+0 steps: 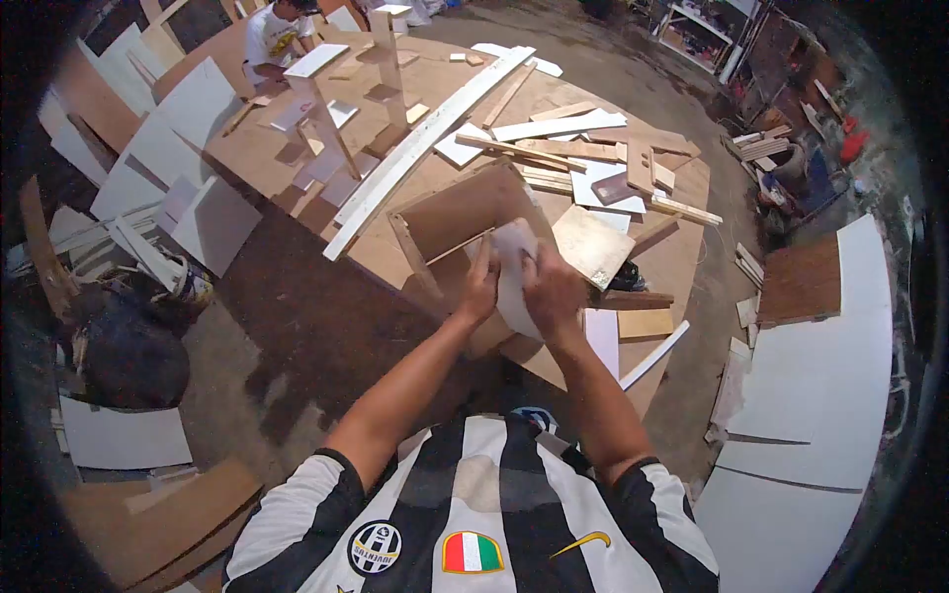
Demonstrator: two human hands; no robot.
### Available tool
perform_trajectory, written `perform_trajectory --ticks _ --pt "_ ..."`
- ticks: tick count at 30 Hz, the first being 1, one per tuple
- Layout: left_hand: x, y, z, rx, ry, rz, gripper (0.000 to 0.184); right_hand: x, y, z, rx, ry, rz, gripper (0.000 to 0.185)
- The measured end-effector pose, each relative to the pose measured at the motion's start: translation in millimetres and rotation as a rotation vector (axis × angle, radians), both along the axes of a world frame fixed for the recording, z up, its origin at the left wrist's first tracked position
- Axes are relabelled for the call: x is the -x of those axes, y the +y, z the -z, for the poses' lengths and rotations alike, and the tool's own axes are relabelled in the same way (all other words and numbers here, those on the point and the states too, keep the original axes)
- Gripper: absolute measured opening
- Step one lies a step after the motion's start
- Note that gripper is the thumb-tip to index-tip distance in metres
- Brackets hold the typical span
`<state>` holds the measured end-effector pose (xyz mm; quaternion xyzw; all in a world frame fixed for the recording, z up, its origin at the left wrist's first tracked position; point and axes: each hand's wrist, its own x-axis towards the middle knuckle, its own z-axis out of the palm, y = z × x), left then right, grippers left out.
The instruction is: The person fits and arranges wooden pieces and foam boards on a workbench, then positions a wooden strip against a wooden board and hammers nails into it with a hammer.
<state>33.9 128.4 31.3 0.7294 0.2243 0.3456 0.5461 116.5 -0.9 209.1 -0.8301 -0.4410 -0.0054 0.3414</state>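
Note:
Both hands are closed on a pale, thin sheet (511,287), with its near end bending downward. My left hand (480,285) grips its left edge, while my right hand (552,292) wraps round the right edge. The sheet's material cannot be made out. Just behind and below the hands stands an open wooden box (460,212), partly hidden by them. To the right of my right hand lies a square, light wooden board (593,245).
A wooden table (262,148) bears a long white board (435,143), loose wood strips (568,150) and upright panel pieces (326,119). Another person (277,44) is at its far left. White panels (791,425) lie on the right, and more boards (198,104) lean left.

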Motion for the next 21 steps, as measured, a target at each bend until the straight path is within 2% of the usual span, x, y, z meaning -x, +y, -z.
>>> perform_trajectory --ticks 1,2,5,8,10,11,13,14,16,17,19,21 --pt "-2 2 5 0.007 -0.089 0.009 0.068 1 12 -4 0.11 0.024 -0.02 0.026" --pt "-4 4 10 0.012 -0.178 0.021 0.069 3 24 -7 0.111 0.026 -0.021 0.026" --pt "-2 5 -36 0.115 -0.077 -0.096 0.073 2 52 0 0.091 0.008 -0.083 0.027" --pt "-9 22 -73 0.031 -0.152 -0.211 0.083 -11 66 27 0.209 0.02 -0.218 0.032" --pt "-8 28 -91 -0.004 0.114 -0.299 0.092 -8 58 22 0.207 0.107 -0.232 0.043" --pt "-6 30 -96 -0.005 0.116 -0.306 0.092 -7 50 17 0.206 0.108 -0.239 0.043" --pt "-7 34 -101 0.018 0.145 -0.344 0.097 -3 33 0 0.355 0.114 -0.227 0.055" --pt "-9 35 -103 0.015 0.145 -0.342 0.097 -3 25 2 0.352 0.115 -0.226 0.055" --pt "-13 34 -102 0.018 0.091 -0.368 0.096 -3 8 8 0.519 0.129 -0.153 0.06" --pt "-14 34 -98 0.019 0.092 -0.369 0.096 -5 4 19 0.52 0.129 -0.153 0.06" --pt "-18 37 -87 0.034 0.141 -0.381 0.09 -10 6 49 0.316 0.056 -0.179 0.06" --pt "-21 49 -84 0.083 0.115 -0.38 0.086 -11 21 62 0.258 0.048 -0.198 0.058"
